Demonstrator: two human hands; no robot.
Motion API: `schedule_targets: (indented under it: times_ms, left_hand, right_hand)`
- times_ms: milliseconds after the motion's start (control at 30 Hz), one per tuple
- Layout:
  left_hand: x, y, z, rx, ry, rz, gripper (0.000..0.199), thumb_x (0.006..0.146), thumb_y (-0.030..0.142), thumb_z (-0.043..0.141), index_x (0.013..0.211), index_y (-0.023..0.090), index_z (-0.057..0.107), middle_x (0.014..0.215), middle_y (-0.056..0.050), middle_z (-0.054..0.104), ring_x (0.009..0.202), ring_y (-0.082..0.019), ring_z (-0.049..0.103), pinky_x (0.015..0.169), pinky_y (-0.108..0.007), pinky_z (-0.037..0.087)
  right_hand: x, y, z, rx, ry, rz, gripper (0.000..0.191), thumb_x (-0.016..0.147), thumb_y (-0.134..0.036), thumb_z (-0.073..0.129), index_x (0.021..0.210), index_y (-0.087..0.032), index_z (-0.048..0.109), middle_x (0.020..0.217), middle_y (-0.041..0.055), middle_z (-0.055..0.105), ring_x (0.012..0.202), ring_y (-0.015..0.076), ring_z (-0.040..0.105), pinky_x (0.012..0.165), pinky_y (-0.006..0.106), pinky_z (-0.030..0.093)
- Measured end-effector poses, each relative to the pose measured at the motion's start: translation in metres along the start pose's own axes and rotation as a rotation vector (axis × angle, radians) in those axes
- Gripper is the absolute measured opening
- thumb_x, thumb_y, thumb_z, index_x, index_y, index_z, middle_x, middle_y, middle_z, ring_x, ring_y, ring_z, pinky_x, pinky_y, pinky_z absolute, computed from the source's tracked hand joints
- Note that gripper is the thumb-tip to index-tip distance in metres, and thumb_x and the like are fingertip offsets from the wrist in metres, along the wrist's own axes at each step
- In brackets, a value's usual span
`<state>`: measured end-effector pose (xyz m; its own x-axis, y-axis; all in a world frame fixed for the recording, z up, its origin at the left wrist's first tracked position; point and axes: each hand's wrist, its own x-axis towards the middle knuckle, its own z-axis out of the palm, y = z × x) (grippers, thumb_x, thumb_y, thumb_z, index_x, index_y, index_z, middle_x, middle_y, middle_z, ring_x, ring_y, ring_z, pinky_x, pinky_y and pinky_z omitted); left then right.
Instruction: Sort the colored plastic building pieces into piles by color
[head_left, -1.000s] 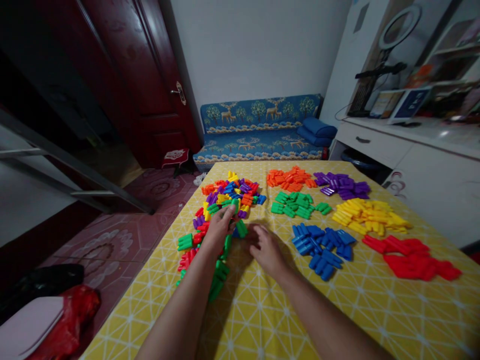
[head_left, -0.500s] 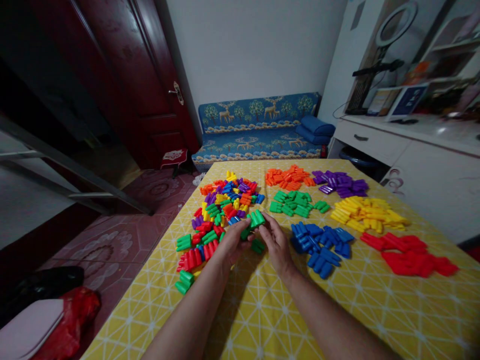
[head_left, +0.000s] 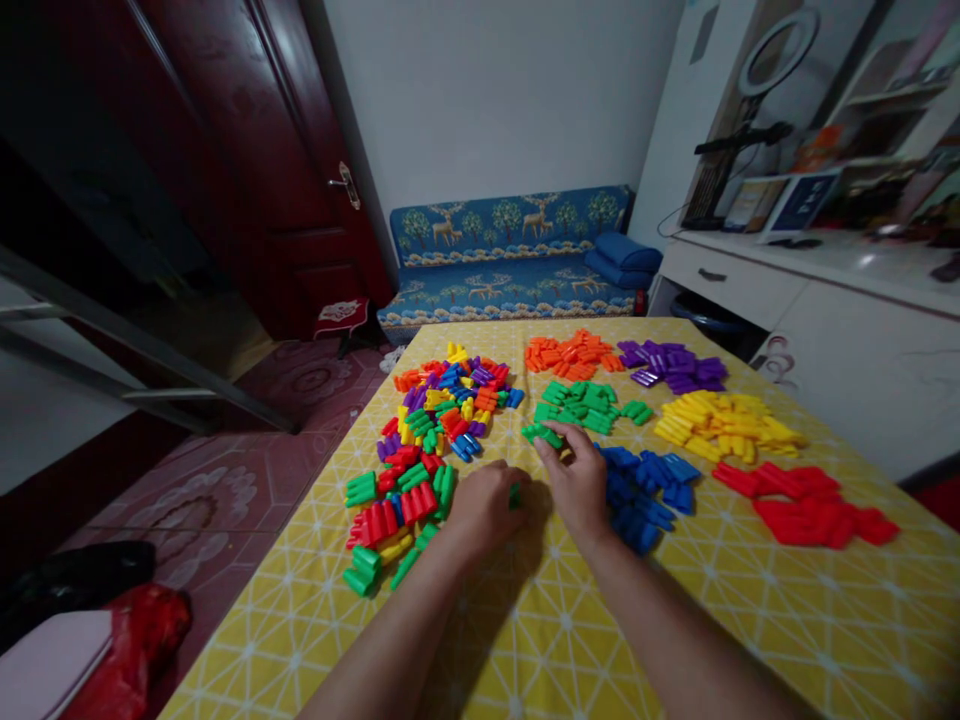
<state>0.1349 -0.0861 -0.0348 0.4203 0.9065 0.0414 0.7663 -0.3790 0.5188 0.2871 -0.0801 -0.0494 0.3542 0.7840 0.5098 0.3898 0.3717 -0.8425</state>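
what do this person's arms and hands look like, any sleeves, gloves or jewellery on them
The left hand and right hand are ungloved, and both forearms are bare, with no sleeve in view. No watch or bracelet shows on either wrist, and no cables run along the arms. Small details, such as a thin ring, cannot be made out.

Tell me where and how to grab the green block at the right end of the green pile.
Probably pinch the green block by its near and far edges, coming from above and the near side: it lies low, with bare cloth in front, while the green pile and yellow pile flank it.
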Motion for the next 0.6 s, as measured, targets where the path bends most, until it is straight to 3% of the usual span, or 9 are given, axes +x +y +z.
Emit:
schedule_targets:
  times_ms: [133,233,333,433,600]
  left_hand:
    - [-0.001,-0.004,-0.001,0.013,0.113,-0.115,0.027,0.072,0.028,0.073,0.098,0.026,0.072,0.095,-0.008,0.066,0.086,-0.026,0.064,0.075,-0.031,0.044]
    - [0.003,-0.012,-0.001,-0.090,0.223,-0.166,0.010,0.075,0.021,0.069,0.084,0.022,0.071,0.092,-0.008,0.062,0.084,-0.025,0.063,0.077,-0.033,0.044]
    - [0.005,-0.017,-0.001,-0.161,0.279,-0.171,0.006,0.074,0.017,0.068,0.079,0.020,0.069,0.100,-0.009,0.057,0.085,-0.023,0.060,0.081,-0.033,0.044]
    - [0.006,-0.019,0.001,-0.108,0.280,-0.131,0.010,0.076,0.016,0.064,0.085,0.018,0.069,0.108,-0.011,0.053,0.086,-0.023,0.059,0.082,-0.035,0.045]
    - [0.005,-0.019,0.004,-0.051,0.284,-0.122,0.015,0.079,0.013,0.059,0.090,0.018,0.067,0.117,-0.012,0.050,0.090,-0.023,0.059,0.084,-0.036,0.046]
  right_hand:
    - [0.042,0.018,-0.043,-0.120,0.091,-0.004,0.033,0.082,-0.038,0.062,0.107,-0.018,0.065,0.094,0.0079,0.070,0.072,0.0176,0.062,0.067,0.031,0.051]
    - [0.069,0.043,-0.082,-0.357,0.120,0.009,0.029,0.079,-0.035,0.062,0.102,-0.018,0.067,0.087,0.0074,0.071,0.070,0.0193,0.064,0.066,0.032,0.051]
    - [0.081,0.066,-0.109,-0.615,0.101,0.059,0.025,0.076,-0.031,0.062,0.097,-0.019,0.070,0.080,0.0079,0.071,0.067,0.0219,0.064,0.064,0.034,0.050]
    - [0.082,0.082,-0.117,-0.731,0.068,0.116,0.025,0.074,-0.029,0.062,0.095,-0.018,0.072,0.078,0.0096,0.071,0.068,0.0250,0.064,0.064,0.037,0.050]
    - [0.082,0.094,-0.114,-0.664,0.003,0.091,0.027,0.074,-0.020,0.055,0.094,-0.016,0.073,0.085,0.0117,0.072,0.077,0.0258,0.067,0.076,0.040,0.053]
